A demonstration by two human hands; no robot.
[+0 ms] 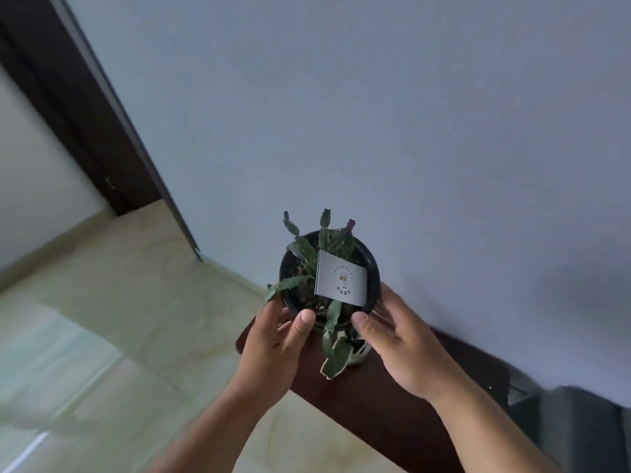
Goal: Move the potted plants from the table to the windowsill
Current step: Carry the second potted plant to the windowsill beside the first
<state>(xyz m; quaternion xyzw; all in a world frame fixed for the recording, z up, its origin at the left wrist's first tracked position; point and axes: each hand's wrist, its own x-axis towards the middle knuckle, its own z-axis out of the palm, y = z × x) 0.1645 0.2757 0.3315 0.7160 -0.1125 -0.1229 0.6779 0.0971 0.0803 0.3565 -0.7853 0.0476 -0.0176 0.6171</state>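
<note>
Above a dark wooden ledge (392, 404), left hand (269, 349) and right hand (399, 346) grip the potted plant (327, 268) — thumbs curled on its rim.

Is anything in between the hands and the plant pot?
No. Both hands already hold the black pot: the left hand on one side, the right hand on the other, thumbs at its near rim. No windowsill shows here.

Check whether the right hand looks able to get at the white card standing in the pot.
Probably yes. The right hand already grips the black pot at its rim, thumb close to the white card, with nothing between; but letting go would leave only the left hand holding.
</note>
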